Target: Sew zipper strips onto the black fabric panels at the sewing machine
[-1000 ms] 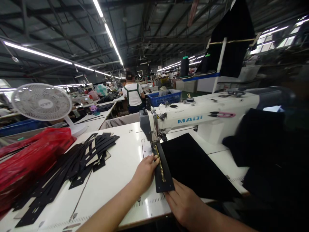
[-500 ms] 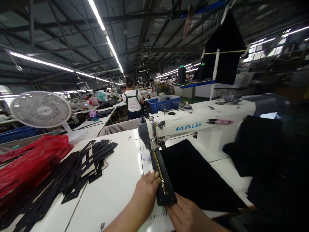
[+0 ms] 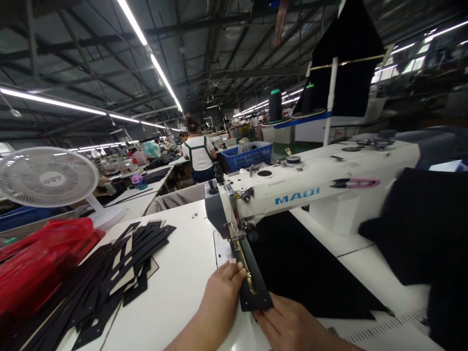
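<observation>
A long black strip [image 3: 256, 287] with a gold metal zipper [image 3: 247, 270] along its middle lies with its far end under the presser foot of a white sewing machine [image 3: 329, 195]. My left hand [image 3: 222, 292] rests on the strip's left side, its fingers lying flat beside the zipper. At the near right corner, my right hand [image 3: 292, 319] pinches the strip's edge; some of its fingertips are hidden beneath. A large black fabric panel [image 3: 303, 268] spreads to the right of the strip and passes under the machine arm.
To the left are a pile of black strips [image 3: 109, 278], a red plastic bag [image 3: 47, 263] and a white fan [image 3: 51, 178]. Pink-handled thread snips [image 3: 356, 183] sit on the machine arm. Dark fabric [image 3: 417, 224] hangs at right. A person [image 3: 199, 151] stands beyond, near a blue crate [image 3: 248, 157].
The view has moved closer to the machine, which looks larger. Slightly less of the zipper shows before the presser foot. Both hands stay on the strip.
</observation>
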### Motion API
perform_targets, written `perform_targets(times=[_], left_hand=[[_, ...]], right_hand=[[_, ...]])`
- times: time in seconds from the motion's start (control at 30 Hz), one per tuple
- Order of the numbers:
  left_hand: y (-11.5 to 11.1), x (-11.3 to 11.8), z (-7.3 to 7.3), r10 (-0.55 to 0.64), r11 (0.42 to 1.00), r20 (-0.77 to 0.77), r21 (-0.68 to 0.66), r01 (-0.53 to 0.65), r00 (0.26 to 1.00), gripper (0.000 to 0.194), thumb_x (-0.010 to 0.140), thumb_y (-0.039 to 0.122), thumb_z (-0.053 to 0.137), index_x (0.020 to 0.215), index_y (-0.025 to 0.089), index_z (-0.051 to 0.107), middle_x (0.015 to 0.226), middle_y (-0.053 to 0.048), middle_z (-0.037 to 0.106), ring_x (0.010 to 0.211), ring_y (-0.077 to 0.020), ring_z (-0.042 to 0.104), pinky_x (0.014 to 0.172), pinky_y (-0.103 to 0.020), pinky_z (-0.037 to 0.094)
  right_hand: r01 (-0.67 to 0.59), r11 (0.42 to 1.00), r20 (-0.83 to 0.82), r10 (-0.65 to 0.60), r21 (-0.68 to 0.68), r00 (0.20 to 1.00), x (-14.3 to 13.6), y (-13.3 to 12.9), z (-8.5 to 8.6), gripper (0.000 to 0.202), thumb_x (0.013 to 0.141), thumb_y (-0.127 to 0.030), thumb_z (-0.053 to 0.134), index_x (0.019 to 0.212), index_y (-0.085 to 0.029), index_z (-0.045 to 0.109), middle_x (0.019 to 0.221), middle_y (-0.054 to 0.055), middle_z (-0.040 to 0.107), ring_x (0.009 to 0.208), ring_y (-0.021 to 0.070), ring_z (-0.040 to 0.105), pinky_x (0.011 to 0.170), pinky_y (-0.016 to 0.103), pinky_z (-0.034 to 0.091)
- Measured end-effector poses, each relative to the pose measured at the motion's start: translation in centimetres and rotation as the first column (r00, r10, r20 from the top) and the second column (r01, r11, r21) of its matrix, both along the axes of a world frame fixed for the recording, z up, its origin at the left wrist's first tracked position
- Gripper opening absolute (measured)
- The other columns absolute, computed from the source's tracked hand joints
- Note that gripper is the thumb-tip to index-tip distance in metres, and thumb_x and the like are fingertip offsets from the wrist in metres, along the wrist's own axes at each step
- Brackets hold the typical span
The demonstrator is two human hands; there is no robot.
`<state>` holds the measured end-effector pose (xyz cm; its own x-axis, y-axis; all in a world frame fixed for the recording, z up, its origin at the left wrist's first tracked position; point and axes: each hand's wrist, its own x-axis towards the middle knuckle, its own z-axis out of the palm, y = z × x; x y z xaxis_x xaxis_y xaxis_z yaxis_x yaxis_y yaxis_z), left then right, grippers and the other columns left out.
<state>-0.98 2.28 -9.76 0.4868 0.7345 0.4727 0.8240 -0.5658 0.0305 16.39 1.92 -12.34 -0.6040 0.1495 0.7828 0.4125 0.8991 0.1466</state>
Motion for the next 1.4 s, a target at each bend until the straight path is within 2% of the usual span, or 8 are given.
perform_targets(times=[0.33,0.5,0.63,0.73,0.87,1.13,1.27,1.4], left_hand=[[2.4,-0.4,-0.2,0.081,0.99,0.1,-0.126,-0.068,0.992,0.021,0.085,0.01,0.042,0.089,0.016,0.061,0.079,-0.006,0.058,0.066,-0.0165,0.059,0.059,-0.027,0.051],[2.8,-0.6,-0.3,0.096,0.982,0.173,-0.177,-0.065,0.98,0.023,0.082,0.008,0.043,0.094,0.017,0.061,0.084,-0.006,0.059,0.076,-0.0172,0.062,0.069,-0.027,0.053],[1.7,-0.5,-0.5,0.107,0.977,0.277,-0.208,-0.049,0.955,0.031,0.081,0.005,0.041,0.101,0.019,0.06,0.097,-0.008,0.059,0.088,-0.0178,0.062,0.077,-0.029,0.053],[0.6,-0.5,-0.5,0.098,0.988,0.317,-0.142,-0.055,0.944,0.033,0.081,0.005,0.04,0.106,0.017,0.056,0.109,-0.012,0.058,0.1,-0.0212,0.058,0.086,-0.037,0.051],[0.0,-0.4,-0.1,0.135,0.99,0.284,-0.086,-0.115,0.949,0.031,0.076,0.002,0.042,0.096,0.016,0.06,0.103,-0.011,0.063,0.096,-0.0234,0.06,0.086,-0.045,0.05],[0.8,-0.5,-0.1,0.081,0.994,0.232,-0.093,-0.061,0.969,0.034,0.069,-0.001,0.044,0.086,0.019,0.065,0.093,-0.007,0.067,0.089,-0.0218,0.062,0.096,-0.048,0.04],[0.0,-0.3,0.3,0.233,0.971,0.246,-0.106,-0.213,0.941,0.03,0.07,0.0,0.044,0.085,0.017,0.063,0.093,-0.008,0.064,0.085,-0.0218,0.06,0.078,-0.038,0.049],[-1.5,0.3,1.2,0.459,0.88,0.216,-0.247,-0.406,0.862,0.013,0.073,0.008,0.051,0.066,0.016,0.058,0.069,-0.003,0.058,0.065,-0.019,0.056,0.059,-0.031,0.046]], right_hand=[[-0.045,0.991,0.107,0.059,-0.123,0.993,-0.3,2.6,0.3,0.033,0.081,0.0,0.034,0.078,-0.011,0.065,0.066,0.01,0.063,0.07,0.0195,0.06,0.064,0.03,0.051],[-0.036,0.983,0.058,0.047,-0.178,0.997,-0.6,3.1,-0.5,0.029,0.084,-0.004,0.035,0.079,-0.01,0.063,0.071,0.009,0.062,0.069,0.0196,0.056,0.062,0.031,0.048],[-0.049,0.96,0.008,0.054,-0.277,0.999,-0.4,2.7,0.2,0.025,0.087,-0.006,0.036,0.086,-0.013,0.061,0.077,0.005,0.061,0.069,0.0173,0.053,0.062,0.029,0.044],[0.06,0.918,-0.011,-0.07,-0.392,0.997,-0.4,2.7,1.3,0.014,0.086,-0.013,0.045,0.082,-0.016,0.059,0.077,0.004,0.058,0.071,0.0182,0.05,0.065,0.031,0.041],[0.24,0.83,0.087,-0.227,-0.503,0.97,-1.1,3.7,2.2,0.006,0.077,-0.02,0.061,0.079,-0.015,0.058,0.08,0.005,0.056,0.076,0.0211,0.049,0.067,0.034,0.039],[0.23,0.787,0.197,-0.14,-0.572,0.97,-2.0,5.3,2.5,0.012,0.076,-0.006,0.049,0.076,-0.014,0.059,0.083,0.006,0.057,0.079,0.019,0.051,0.069,0.03,0.039],[0.155,0.747,0.112,-0.108,-0.646,0.988,-2.3,6.2,2.6,0.02,0.08,-0.004,0.041,0.073,-0.013,0.057,0.077,0.006,0.057,0.072,0.0169,0.052,0.064,0.027,0.039],[0.093,0.676,0.004,-0.131,-0.731,0.991,-2.5,6.9,2.5,0.024,0.074,0.0,0.043,0.058,-0.015,0.052,0.068,0.002,0.053,0.063,0.0136,0.051,0.057,0.023,0.037]])
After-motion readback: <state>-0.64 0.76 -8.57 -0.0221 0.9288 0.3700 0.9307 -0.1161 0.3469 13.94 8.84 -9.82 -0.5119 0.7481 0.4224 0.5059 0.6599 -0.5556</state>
